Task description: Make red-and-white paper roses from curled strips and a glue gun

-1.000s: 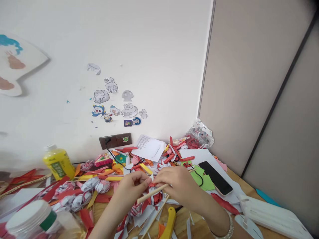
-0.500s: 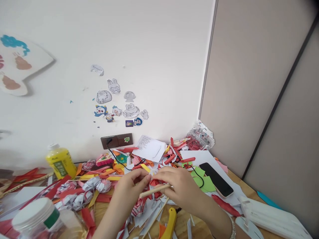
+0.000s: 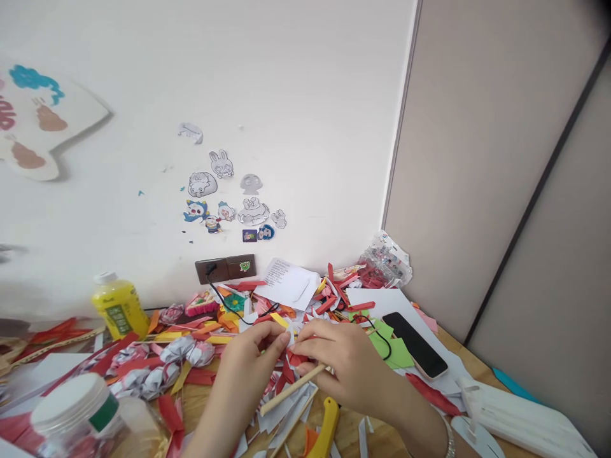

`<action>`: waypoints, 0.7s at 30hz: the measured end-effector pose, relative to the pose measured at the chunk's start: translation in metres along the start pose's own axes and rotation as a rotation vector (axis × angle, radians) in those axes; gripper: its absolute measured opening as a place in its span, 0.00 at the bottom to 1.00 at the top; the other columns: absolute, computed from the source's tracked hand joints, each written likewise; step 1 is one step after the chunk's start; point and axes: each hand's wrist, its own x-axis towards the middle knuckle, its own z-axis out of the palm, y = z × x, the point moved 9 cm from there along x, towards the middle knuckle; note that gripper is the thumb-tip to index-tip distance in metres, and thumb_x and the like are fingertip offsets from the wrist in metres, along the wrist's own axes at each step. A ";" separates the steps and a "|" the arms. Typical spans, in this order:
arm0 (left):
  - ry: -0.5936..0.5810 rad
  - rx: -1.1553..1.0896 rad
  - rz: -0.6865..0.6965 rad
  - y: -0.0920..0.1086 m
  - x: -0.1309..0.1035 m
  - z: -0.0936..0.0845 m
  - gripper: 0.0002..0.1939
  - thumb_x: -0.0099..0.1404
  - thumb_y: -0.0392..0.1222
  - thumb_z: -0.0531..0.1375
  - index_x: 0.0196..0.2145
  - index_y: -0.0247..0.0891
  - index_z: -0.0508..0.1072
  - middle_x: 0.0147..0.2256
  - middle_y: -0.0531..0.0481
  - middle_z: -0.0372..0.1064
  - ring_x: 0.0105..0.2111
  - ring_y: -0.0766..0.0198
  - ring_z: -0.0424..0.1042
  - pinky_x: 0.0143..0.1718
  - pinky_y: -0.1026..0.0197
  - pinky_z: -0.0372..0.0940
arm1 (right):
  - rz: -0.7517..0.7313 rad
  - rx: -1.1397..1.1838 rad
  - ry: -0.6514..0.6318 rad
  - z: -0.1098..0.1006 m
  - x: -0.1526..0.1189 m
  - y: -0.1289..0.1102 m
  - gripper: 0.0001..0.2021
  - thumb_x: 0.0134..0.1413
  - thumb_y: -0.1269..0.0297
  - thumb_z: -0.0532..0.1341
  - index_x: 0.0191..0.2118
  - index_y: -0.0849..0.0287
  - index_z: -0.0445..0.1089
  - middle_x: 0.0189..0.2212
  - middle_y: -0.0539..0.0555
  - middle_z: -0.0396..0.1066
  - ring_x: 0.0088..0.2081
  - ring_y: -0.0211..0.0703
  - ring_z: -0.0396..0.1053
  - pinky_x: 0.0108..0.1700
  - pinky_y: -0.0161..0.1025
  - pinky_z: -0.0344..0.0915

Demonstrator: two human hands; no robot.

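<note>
My left hand is closed in a pinch on a small white paper piece. My right hand has a thin wooden stick gripped between its fingers, slanting down to the left. Its thumb side is hidden, and its index fingertip comes close to the white paper. Red folded paper shows just under the right fingertips; whether they touch it I cannot tell. Below the hands lie white paper strips and a tool with a yellow handle.
Crumpled paper flowers and coloured scraps cover the wooden table. A yellow bottle and a clear jar stand at left. On the right are green paper, a phone and a white device. A black cable runs from the wall socket.
The stick's left end has swung lower and further out from my right hand. My right fingers have shifted slightly, showing more red paper; my left hand keeps its pinch.
</note>
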 end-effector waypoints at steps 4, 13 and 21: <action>0.016 0.028 0.021 -0.005 0.000 0.000 0.14 0.56 0.51 0.53 0.23 0.40 0.70 0.22 0.52 0.68 0.25 0.60 0.64 0.29 0.60 0.57 | 0.092 0.001 -0.055 0.003 -0.001 0.004 0.09 0.55 0.68 0.58 0.41 0.58 0.71 0.34 0.51 0.69 0.29 0.38 0.66 0.29 0.34 0.58; -0.013 0.056 0.031 -0.001 0.000 0.005 0.14 0.56 0.49 0.52 0.22 0.40 0.70 0.21 0.53 0.67 0.24 0.61 0.64 0.28 0.61 0.56 | 0.090 0.029 -0.015 0.005 -0.001 0.003 0.08 0.47 0.72 0.55 0.33 0.58 0.69 0.31 0.50 0.67 0.28 0.37 0.64 0.28 0.34 0.56; 0.008 0.076 -0.034 0.006 -0.006 -0.005 0.15 0.56 0.51 0.51 0.25 0.40 0.70 0.23 0.50 0.70 0.26 0.58 0.67 0.30 0.59 0.60 | -0.005 -0.076 0.029 0.003 -0.002 -0.009 0.11 0.58 0.70 0.53 0.40 0.59 0.72 0.33 0.53 0.72 0.29 0.38 0.68 0.29 0.34 0.60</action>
